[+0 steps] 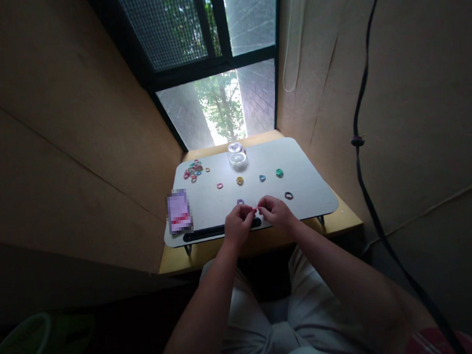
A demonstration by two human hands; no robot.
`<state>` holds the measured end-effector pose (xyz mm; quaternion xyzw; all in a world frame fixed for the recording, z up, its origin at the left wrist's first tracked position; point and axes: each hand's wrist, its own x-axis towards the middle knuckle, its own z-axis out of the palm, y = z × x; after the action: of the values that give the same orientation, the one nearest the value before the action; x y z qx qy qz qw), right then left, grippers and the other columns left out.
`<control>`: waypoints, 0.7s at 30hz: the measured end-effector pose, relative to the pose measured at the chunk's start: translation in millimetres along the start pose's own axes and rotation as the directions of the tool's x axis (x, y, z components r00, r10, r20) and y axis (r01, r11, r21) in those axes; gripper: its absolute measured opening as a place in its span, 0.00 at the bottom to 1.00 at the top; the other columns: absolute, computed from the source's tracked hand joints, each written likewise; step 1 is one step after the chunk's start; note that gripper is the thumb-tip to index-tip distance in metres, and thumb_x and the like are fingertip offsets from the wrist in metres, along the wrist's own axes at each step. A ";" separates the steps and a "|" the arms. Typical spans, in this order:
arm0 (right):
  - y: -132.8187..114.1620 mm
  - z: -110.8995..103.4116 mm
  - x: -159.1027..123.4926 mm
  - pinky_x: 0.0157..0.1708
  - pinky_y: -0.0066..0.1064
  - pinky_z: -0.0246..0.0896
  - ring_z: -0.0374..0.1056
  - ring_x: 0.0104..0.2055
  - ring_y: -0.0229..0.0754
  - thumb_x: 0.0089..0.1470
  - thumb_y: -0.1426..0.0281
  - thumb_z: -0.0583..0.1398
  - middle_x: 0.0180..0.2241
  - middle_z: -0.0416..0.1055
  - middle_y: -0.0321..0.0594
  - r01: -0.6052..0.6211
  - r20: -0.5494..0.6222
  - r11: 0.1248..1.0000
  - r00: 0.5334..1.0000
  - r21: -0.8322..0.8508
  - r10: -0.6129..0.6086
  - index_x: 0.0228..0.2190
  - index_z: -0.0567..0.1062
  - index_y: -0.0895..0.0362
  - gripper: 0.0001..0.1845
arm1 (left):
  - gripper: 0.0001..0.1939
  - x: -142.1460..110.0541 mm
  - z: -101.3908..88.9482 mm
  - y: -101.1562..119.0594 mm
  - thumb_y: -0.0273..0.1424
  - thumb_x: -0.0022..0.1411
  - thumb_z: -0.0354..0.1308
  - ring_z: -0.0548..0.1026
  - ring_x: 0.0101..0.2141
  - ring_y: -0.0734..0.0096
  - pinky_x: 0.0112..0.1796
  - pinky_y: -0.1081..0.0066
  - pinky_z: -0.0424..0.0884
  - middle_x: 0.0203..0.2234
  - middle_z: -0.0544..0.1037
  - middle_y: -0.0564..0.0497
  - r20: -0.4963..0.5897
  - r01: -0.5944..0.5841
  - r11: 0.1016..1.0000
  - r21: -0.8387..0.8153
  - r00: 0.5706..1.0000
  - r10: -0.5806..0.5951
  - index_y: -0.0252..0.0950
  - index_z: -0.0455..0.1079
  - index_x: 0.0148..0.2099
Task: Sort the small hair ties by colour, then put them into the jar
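My left hand (238, 223) and my right hand (276, 212) meet over the front of the white lap table (318, 193). Their fingertips pinch a small red hair tie (255, 209), mostly hidden by the fingers. Just beyond my left fingers lies a purple hair tie (240, 201). To the right of my right hand is a dark one (288, 195). Farther back, a pink tie (219, 185), yellow ties (240, 181), blue ties (262, 178) and green ties (279, 172) form a loose row.
A mixed pile of coloured hair ties (194, 170) lies at the back left, with a single yellowish one (207, 170) beside it. A clear round container (237, 159) stands near the window. At the left edge is a blurred purple packet (179, 210). A black slot (203, 234) runs along the front.
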<state>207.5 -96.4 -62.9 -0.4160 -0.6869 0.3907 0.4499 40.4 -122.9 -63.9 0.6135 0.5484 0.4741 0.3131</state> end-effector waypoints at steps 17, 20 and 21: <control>-1.8 0.1 -1.7 0.24 0.28 0.58 0.63 0.23 0.36 0.56 0.69 0.57 0.24 0.69 0.33 -0.022 -0.003 1.000 1.000 0.014 0.022 0.29 0.67 0.54 0.04 | 0.09 -1.0 -1.6 9.3 0.38 0.60 0.61 0.72 0.25 0.74 0.30 0.74 0.66 0.24 0.76 0.55 0.002 -0.015 0.996 0.090 1.000 0.015 0.38 0.73 0.33; -1.9 0.1 -2.0 0.24 0.27 0.58 0.63 0.23 0.36 0.56 0.69 0.57 0.25 0.69 0.33 -0.025 0.002 0.999 1.000 0.031 0.025 0.30 0.67 0.54 0.04 | 0.08 -1.1 -1.5 9.6 0.37 0.60 0.61 0.72 0.26 0.74 0.31 0.74 0.66 0.24 0.76 0.55 0.005 -0.026 0.995 0.094 1.000 0.026 0.38 0.73 0.34; -2.1 -0.1 -2.1 0.23 0.27 0.58 0.63 0.22 0.36 0.56 0.69 0.57 0.24 0.69 0.33 -0.030 0.001 0.998 1.000 0.048 0.030 0.29 0.66 0.54 0.04 | 0.08 -1.2 -1.5 10.0 0.37 0.60 0.60 0.72 0.26 0.74 0.31 0.74 0.66 0.25 0.76 0.55 0.005 -0.032 0.995 0.096 0.999 0.031 0.38 0.73 0.34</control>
<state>207.6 -99.1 -61.5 -0.4155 -0.6710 0.4137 0.4539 42.8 -126.2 -54.6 0.6372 0.5602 0.4511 0.2768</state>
